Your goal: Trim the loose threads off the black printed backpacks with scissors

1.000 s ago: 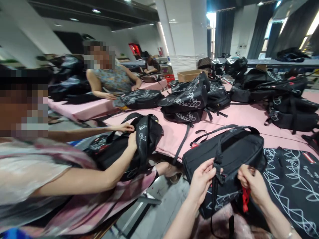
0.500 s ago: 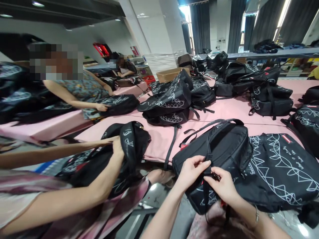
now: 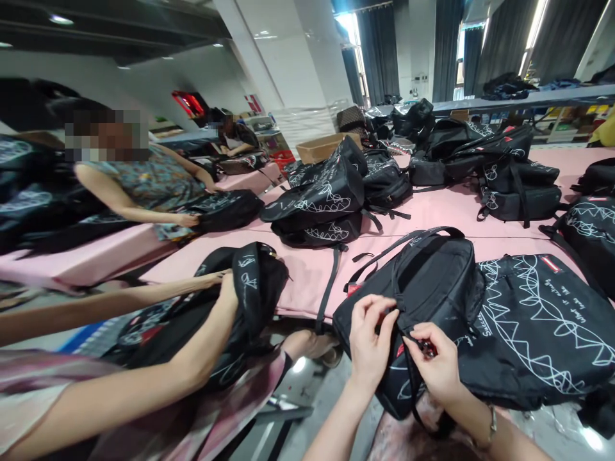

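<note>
- left hand [image 3: 369, 342] pinching black strap [image 3: 406, 349] of black backpack [image 3: 423, 288], lower centre, at pink table [image 3: 432, 214] edge
- right hand [image 3: 435, 368] fingers closed on same strap, just beside left
- co-worker's hands [image 3: 225, 285] on another backpack [image 3: 240, 301], left of centre

Faces blurred; strap [image 3: 408, 378] end hidden under hands.
</note>
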### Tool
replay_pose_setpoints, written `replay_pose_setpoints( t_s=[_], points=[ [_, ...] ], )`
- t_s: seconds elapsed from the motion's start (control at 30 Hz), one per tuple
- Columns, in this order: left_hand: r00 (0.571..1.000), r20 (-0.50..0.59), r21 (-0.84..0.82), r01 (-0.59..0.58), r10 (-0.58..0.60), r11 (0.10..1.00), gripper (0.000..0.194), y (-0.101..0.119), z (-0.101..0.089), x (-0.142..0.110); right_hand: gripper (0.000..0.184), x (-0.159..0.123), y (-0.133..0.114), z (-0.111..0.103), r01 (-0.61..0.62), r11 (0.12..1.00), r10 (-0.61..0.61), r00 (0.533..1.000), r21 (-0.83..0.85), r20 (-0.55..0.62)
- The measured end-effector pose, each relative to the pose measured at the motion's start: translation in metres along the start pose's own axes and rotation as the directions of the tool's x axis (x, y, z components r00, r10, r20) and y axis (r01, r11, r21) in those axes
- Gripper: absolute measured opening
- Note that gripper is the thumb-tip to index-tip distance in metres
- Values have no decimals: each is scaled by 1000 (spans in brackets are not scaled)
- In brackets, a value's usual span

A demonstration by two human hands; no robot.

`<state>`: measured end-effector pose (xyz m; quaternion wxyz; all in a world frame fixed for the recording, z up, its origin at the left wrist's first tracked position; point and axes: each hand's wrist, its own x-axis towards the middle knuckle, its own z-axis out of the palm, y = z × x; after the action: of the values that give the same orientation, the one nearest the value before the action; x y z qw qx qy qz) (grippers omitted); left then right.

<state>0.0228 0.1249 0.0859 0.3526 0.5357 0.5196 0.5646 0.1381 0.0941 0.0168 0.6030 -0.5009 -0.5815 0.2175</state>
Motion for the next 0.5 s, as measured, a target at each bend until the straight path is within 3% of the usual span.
replay_pose_setpoints(
  t_s=[0.1,0.2,0.27,0.33,0.4,0.43,0.5],
  points=[
    [985,167,170,-82,53,982,10,3,-16,1,7,0,1,-1,94,996,-95,995,5,31],
    [922,386,325,-163,26,931,13,5,-28,9,15,-2,2,-5,196,980,-192,975,-22,108],
    [832,555,398,-268,2,877,13,8,-33,17,17,-5,5,-8,253,967,-244,956,-36,162],
    [714,699,397,-361,-23,844,16,12,-34,24,18,-7,8,-12,280,959,-268,944,-41,192],
    [645,764,373,-412,-24,831,20,15,-32,28,21,-9,11,-15,286,958,-273,938,-34,213],
    [639,769,369,-424,-15,827,22,16,-30,28,22,-9,12,-16,285,958,-272,936,-29,222],
    [672,741,378,-426,8,822,22,15,-26,26,23,-9,11,-18,280,960,-266,936,-29,230]
  ],
)
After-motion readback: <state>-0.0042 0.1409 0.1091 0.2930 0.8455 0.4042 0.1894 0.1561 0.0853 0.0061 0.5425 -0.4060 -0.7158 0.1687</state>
